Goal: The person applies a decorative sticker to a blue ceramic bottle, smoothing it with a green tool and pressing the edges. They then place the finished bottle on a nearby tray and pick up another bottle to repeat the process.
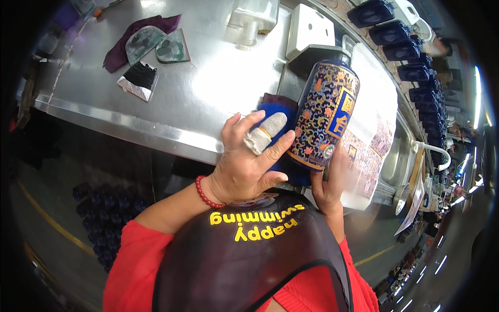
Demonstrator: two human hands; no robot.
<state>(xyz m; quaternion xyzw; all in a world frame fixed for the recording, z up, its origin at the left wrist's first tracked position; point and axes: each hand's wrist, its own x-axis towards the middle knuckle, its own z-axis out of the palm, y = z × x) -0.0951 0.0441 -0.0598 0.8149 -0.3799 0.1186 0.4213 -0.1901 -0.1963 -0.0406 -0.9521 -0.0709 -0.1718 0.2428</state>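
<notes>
A dark blue bottle (325, 112) covered in a multicoloured floral decal, with a gold-framed blue label, leans with its neck away from me. Its base end rests in my right hand (330, 190), whose fingers and thumb are around the lower edge. My left hand (247, 161) has its fingers spread, and the index fingertip touches the bottle's left side. A grey cloth finger wrap (266, 134), bound with a yellow band, covers one left finger. Under those fingers lies a blue pad (280, 117). Right of the bottle, printed decal sheets (366, 151) lie partly under white paper (366, 78).
On the metal table (192, 93) lie a purple cloth (127, 44), two greenish flat pieces (171, 47) and a black-bristled brush (139, 80). Farther back stand a clear container (254, 18) and a white box (310, 31). Several blue bottles (390, 34) line the right, near a sink (397, 164).
</notes>
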